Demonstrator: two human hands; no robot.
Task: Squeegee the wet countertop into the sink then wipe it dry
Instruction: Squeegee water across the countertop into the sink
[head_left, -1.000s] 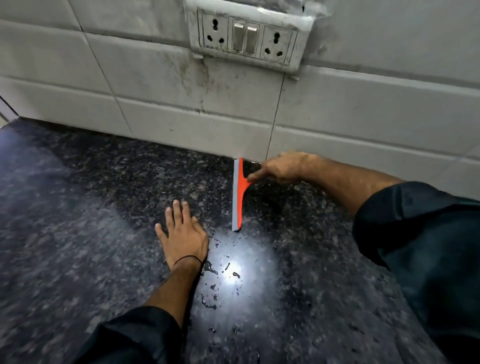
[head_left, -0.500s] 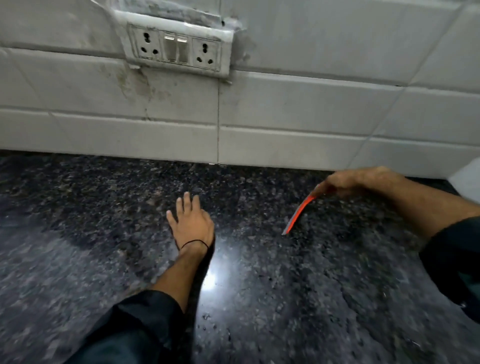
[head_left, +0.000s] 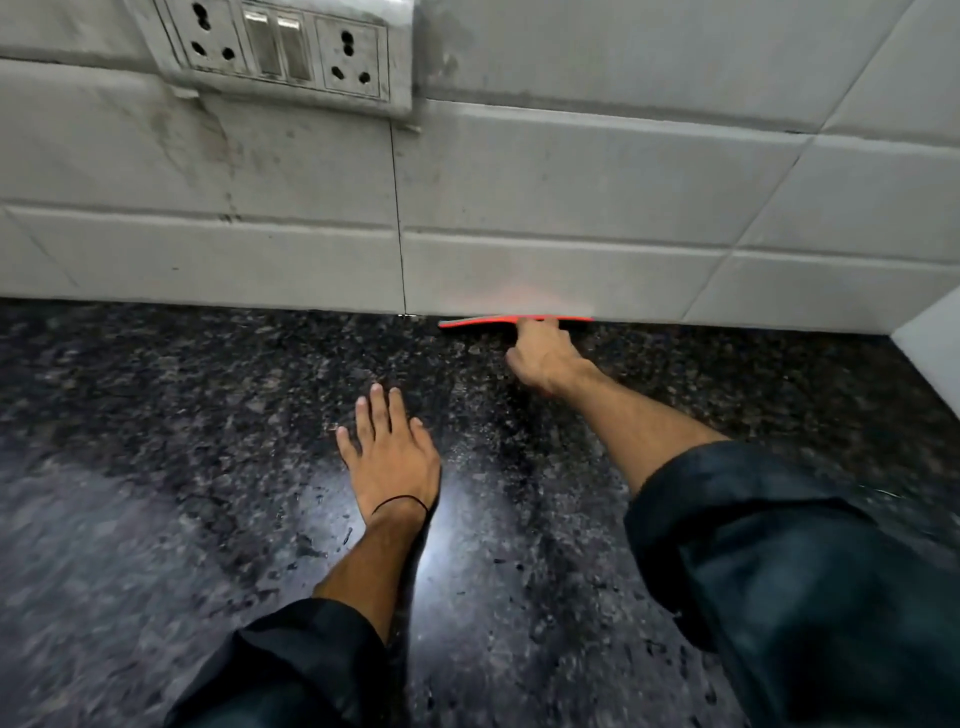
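An orange squeegee (head_left: 480, 322) lies flat along the foot of the tiled wall, at the back edge of the dark speckled countertop (head_left: 182, 441). My right hand (head_left: 540, 358) holds it from the near side, fingers closed on its middle. My left hand (head_left: 389, 457) rests palm down on the countertop, fingers spread, closer to me and left of the squeegee. It holds nothing. Small water drops and smears glint on the stone near my left wrist. No sink or cloth is in view.
A white tiled wall (head_left: 571, 182) rises behind the countertop. A switch and socket plate (head_left: 280, 52) sits on it at the upper left. A white surface (head_left: 935, 353) cuts in at the right edge.
My right hand has carried the squeegee from the middle of the countertop back to the wall and turned its blade parallel to the wall. My left hand stays flat on the stone.
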